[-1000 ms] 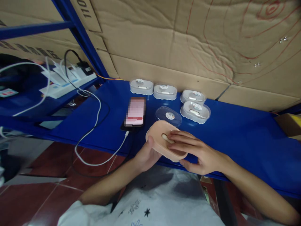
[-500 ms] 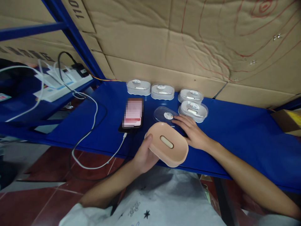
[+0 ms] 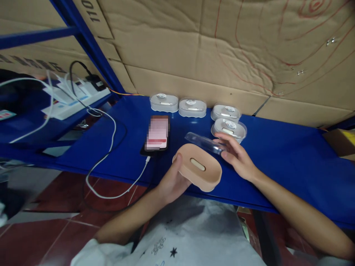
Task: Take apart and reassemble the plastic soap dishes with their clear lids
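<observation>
My left hand (image 3: 176,177) grips a peach-coloured oval soap dish (image 3: 185,159) by its left end, thumb over the rim. A cream oblong piece (image 3: 198,164) sits in the middle of the dish's hollow. Just beyond the dish, a clear plastic lid (image 3: 203,142) is tilted up above the table. The fingers and thumb of my right hand (image 3: 238,155) pinch the lid's right end. Behind that hand stands a grey lidded soap dish (image 3: 229,127) with a round sticker on its clear cover.
More grey lidded soap dishes (image 3: 164,103) line the back of the blue table (image 3: 283,162) against a cardboard wall (image 3: 166,44). A phone (image 3: 156,133) on a white cable (image 3: 111,197) lies left of the dish. A power strip (image 3: 74,103) stands at far left, a cardboard box (image 3: 338,146) at far right.
My right hand has lifted the clear lid from lying flat on the table to a tilted position, shifting slightly right. The peach soap dish stays in my left hand, tipped slightly.
</observation>
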Demonstrator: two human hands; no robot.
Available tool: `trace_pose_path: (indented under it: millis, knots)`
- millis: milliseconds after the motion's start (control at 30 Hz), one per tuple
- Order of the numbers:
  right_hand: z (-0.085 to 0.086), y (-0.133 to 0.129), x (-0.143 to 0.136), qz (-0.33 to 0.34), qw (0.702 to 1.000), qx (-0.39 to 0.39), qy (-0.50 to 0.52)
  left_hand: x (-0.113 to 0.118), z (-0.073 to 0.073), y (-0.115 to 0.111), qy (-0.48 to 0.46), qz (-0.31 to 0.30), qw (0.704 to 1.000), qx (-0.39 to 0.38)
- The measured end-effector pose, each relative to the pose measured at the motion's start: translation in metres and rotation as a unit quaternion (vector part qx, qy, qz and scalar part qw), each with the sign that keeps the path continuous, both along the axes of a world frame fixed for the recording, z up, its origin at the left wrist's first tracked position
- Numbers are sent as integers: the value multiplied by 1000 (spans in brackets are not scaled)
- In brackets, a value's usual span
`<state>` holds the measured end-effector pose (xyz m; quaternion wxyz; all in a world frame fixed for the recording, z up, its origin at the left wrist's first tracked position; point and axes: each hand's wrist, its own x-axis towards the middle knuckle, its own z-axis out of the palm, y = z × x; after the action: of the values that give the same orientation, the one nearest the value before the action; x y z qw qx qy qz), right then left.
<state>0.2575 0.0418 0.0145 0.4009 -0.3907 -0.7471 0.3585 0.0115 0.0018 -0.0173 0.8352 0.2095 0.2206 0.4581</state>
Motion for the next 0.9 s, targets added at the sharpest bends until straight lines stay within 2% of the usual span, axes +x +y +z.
trace_pose_path:
  millis: [133, 267, 400, 567, 733, 900]
  knots:
    - [17, -19, -9, 94, 983, 126, -93, 4, 8, 2, -14, 8, 998, 59]
    - [24, -24, -14, 102, 965, 204, -130, 5, 12, -1, -6, 39, 996, 76]
    - [23, -22, -11, 118, 960, 218, -131, 5, 10, -2, -6, 47, 996, 80]
    - [18, -25, -12, 144, 962, 191, -132, 3, 8, -2, 9, 40, 996, 81]
    - [12, -29, -15, 133, 961, 209, -122, 5, 12, -4, 27, 55, 993, 98]
    - [13, -31, -18, 125, 958, 220, -134, 5, 12, -3, 39, 80, 993, 76]
